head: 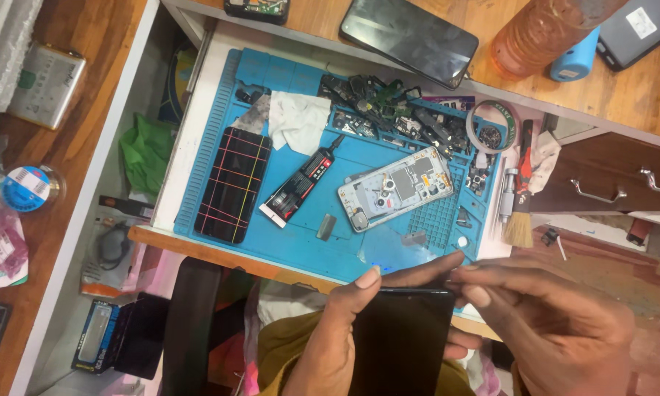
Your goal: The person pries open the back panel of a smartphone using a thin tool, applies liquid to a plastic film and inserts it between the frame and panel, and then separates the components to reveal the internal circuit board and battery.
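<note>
Black phone panel (402, 341) clamped upright between both hands, low in the view, just in front of the near edge of the blue work mat (301, 246). Left hand (334, 337) wrapped round the panel's left edge, thumb up at the top left corner. Right hand (557, 319) closed over the right edge, fingertips (458, 275) pinched together at the top right corner; whether something thin sits between them, cannot tell.

Just beyond the grip, on the mat: an opened phone body (396, 189), back off, boards and camera cut-outs exposed. So, by the look of it: disassembly already done, the panel out of any frame, not yet mated with the body. Left of the body, a black glue tube (301, 185) lying slantwise, cap end towards the grip. Further left, another dark screen (233, 183) crossed by red and yellow bands, flat on the mat, seemingly under pressure while bonding. Above it, a crumpled white cloth (298, 121).

Far side of the mat: a heap of small loose parts (396, 110). To the right of the grip, off the mat: a brush (519, 224) and a roll of tape (491, 126). Left to do, judging by this: fitting and closing.
</note>
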